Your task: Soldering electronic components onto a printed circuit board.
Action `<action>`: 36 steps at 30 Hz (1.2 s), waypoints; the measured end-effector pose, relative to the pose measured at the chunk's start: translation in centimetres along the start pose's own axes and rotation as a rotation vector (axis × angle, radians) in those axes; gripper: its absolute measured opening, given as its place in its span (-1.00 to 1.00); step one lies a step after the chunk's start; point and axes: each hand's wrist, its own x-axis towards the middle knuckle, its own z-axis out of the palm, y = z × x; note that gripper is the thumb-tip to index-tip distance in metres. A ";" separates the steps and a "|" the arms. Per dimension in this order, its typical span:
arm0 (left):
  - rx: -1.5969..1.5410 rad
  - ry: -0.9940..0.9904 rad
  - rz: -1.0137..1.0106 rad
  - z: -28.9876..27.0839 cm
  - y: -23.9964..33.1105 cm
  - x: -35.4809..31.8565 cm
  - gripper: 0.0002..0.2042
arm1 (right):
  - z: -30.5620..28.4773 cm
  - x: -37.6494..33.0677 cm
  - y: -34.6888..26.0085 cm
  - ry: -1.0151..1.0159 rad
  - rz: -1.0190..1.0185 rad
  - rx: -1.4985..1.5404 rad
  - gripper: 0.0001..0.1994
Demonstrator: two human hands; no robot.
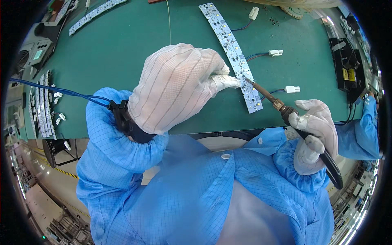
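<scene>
A curved white LED circuit board strip (230,43) lies on the green mat, with three short leads ending in white connectors (292,89) on its right side. My right hand (316,132), in a white glove, grips a soldering iron (279,105) by its black handle. The iron's brown tip meets the strip near its lower end. My left hand (175,83), gloved in striped white, is closed with its thumb and fingertips pinched at the strip's left edge, close to the iron's tip. A thin solder wire (169,20) runs from the far edge into this hand.
The green mat (102,61) covers the bench. Several more board strips (43,106) stand at the left, and another strip (96,15) lies at the far left. A blue cord (61,90) leads to my left wristband (121,116). A black holder (345,65) sits at the right edge.
</scene>
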 end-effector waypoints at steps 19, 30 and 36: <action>0.008 0.012 0.063 0.5 0.0 0.1 -0.73 | 1.3 0.8 -1.6 0.105 -0.081 -0.153 -0.58; 0.000 0.011 0.059 0.5 0.0 -0.1 -0.74 | -0.5 1.2 -1.4 -0.125 -0.079 -0.139 -0.59; -0.003 0.047 0.091 0.1 0.3 0.3 -0.72 | -0.6 1.2 -1.8 -0.139 -0.058 -0.169 -0.60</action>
